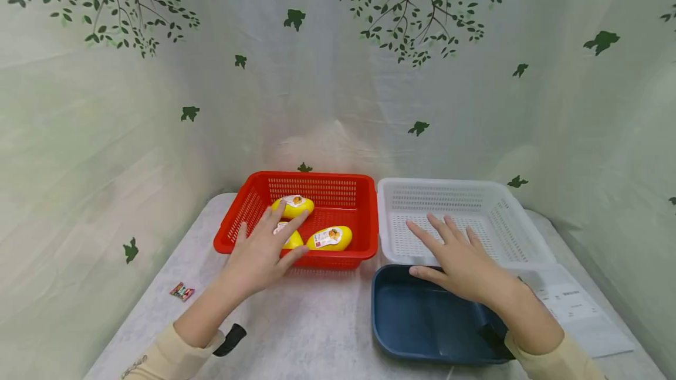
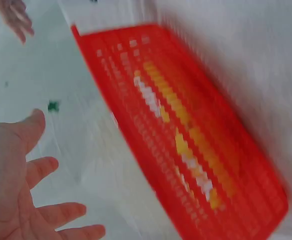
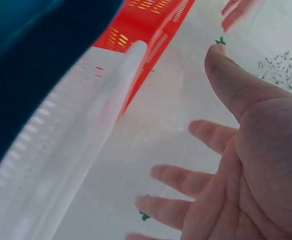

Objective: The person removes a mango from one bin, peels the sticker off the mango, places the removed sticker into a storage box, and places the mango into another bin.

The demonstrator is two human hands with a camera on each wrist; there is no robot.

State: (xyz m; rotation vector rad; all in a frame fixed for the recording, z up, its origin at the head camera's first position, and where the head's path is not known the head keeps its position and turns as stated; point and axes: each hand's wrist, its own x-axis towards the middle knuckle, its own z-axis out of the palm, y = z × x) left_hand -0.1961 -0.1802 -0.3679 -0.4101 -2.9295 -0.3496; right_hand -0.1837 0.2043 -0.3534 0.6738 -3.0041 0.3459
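My left hand is spread with the palm down over the near left part of a red basket, holding nothing. Inside that basket lie yellow oval packs with white labels; one pack sits at the front, another further back, and a third is partly hidden by my fingers. My right hand, also spread and holding nothing, hovers over the far side of a dark blue tub and the near edge of a white basket. In the left wrist view the red basket is blurred.
A small candy wrapper lies on the table at the left. White printed paper lies right of the blue tub. A leaf-patterned curtain encloses the back and sides.
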